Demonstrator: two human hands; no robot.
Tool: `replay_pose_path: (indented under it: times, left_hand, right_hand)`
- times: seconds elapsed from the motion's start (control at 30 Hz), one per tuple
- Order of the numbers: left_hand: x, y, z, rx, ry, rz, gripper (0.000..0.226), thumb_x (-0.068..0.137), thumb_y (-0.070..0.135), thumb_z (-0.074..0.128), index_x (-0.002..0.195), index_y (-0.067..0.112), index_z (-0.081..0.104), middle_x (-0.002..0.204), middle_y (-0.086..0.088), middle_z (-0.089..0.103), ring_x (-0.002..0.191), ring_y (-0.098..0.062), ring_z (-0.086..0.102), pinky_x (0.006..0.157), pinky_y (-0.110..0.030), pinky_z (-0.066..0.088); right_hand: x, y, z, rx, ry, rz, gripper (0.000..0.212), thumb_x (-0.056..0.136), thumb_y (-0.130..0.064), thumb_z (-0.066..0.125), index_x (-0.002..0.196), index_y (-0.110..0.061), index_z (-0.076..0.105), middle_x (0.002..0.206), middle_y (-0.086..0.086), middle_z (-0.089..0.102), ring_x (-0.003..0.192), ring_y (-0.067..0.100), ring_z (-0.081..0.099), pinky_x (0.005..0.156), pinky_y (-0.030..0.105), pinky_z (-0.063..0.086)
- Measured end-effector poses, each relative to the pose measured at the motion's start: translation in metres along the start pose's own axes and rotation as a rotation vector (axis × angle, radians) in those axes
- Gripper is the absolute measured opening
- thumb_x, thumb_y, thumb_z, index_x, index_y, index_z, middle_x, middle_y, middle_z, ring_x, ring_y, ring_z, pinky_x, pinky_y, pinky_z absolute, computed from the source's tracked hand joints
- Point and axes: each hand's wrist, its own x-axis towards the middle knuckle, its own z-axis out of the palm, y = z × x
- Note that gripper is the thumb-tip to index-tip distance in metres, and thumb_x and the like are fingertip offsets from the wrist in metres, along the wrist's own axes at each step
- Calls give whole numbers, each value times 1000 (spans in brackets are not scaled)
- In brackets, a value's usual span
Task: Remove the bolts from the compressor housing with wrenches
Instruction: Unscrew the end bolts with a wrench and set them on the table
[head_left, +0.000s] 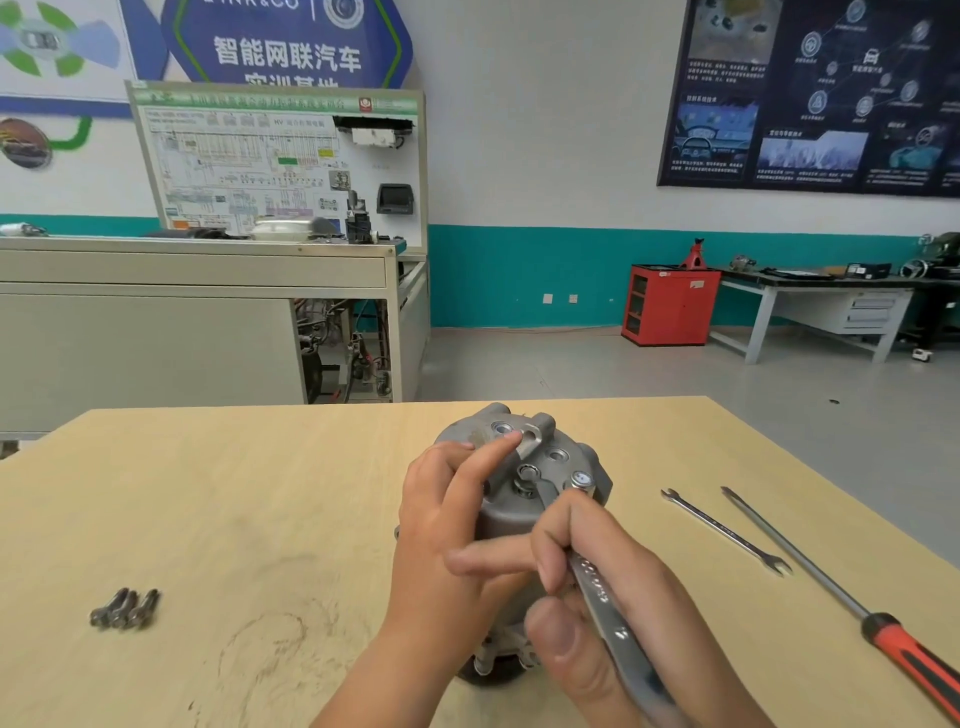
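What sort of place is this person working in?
Probably a car-mechanics training workshop: a wiring-diagram teaching board stands by the wall, a red tool cabinet sits beside a workbench, and a compressor housing with a wrench on it stands on the table.

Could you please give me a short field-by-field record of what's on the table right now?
workpiece: compressor housing, upright on table
left hand: holds the housing, index finger on top
right hand: grips wrench, its head at a bolt on the housing top
removed: three bolts lying at left
spare tools: second wrench and screwdriver at right, untouched
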Motion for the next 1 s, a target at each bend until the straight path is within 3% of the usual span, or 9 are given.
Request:
replay_pose_path:
  times: [0.13, 0.27, 0.37, 0.43, 0.57, 0.63, 0.77, 0.83, 1.0]
  left_hand:
    - [-1, -3, 0, 25, 1, 27, 45, 74, 56, 59, 115, 38, 54, 101, 9, 47, 104, -4, 42, 94, -12, 32]
    - [0, -4, -3, 60, -13, 64, 40, 74, 56, 63, 108, 37, 56, 104, 11, 45, 103, -11, 43, 89, -25, 39]
    - [-1, 0, -4, 8, -51, 11, 41, 71, 55, 63, 108, 40, 57, 109, 22, 39, 107, 0, 39, 91, -22, 33]
    - [0, 2, -5, -12, -74, -27, 42, 70, 57, 63, 109, 42, 57, 107, 23, 40, 110, 4, 36, 92, -18, 31]
    - [0, 4, -6, -23, -92, -55, 47, 68, 58, 62, 113, 45, 55, 107, 15, 42, 111, 1, 36, 95, -11, 28]
    - [0, 5, -7, -5, -108, -65, 49, 68, 58, 60, 116, 46, 53, 108, 13, 41, 113, 0, 35, 96, -15, 29]
    - [-2, 4, -8, 60, -110, -37, 51, 71, 57, 58, 121, 48, 49, 111, 12, 40, 107, -7, 36, 95, -25, 32]
    - [-1, 4, -10, 55, -98, -24, 58, 73, 56, 58, 128, 50, 43, 111, 13, 39, 105, -6, 35, 96, -21, 30]
    - [0, 8, -12, 2, -131, -50, 83, 72, 60, 58, 144, 51, 18, 110, 15, 41, 102, 2, 35, 94, -4, 23]
  right_hand:
    - [-8, 16, -10, 57, 130, 49, 53, 61, -73, 62, 72, -23, 46, 64, -2, 65, 55, -1, 55, 55, 12, 42]
    - [-16, 37, -25, 200, 202, 33, 75, 57, -82, 57, 92, -16, 53, 49, 1, 61, 41, 6, 48, 41, 12, 35]
    - [-8, 55, -56, 253, 578, -13, 29, 75, -61, 59, 84, -33, 63, 49, -7, 51, 45, 5, 43, 42, 12, 34]
    - [21, 67, -80, 122, 752, 146, 17, 86, -43, 57, 77, -28, 60, 55, -10, 45, 54, 8, 39, 49, 17, 34]
    - [111, 68, -95, -283, 354, 486, 35, 89, -50, 51, 77, -18, 59, 69, -2, 47, 62, 13, 41, 56, 26, 31]
    - [146, 61, -87, -488, 206, 458, 38, 88, -41, 53, 74, -7, 59, 66, 3, 44, 58, 17, 38, 52, 27, 27]
    - [170, 52, -74, -695, 155, 401, 29, 89, -30, 51, 67, -10, 49, 59, 0, 39, 52, 15, 34, 47, 27, 25]
    - [167, 56, -74, -455, 153, 419, 32, 93, -34, 48, 70, -12, 50, 48, -4, 38, 46, 13, 31, 43, 23, 23]
    - [148, 64, -95, 659, 386, 573, 30, 97, -30, 46, 70, -18, 47, 42, -10, 32, 35, 2, 23, 30, 13, 16]
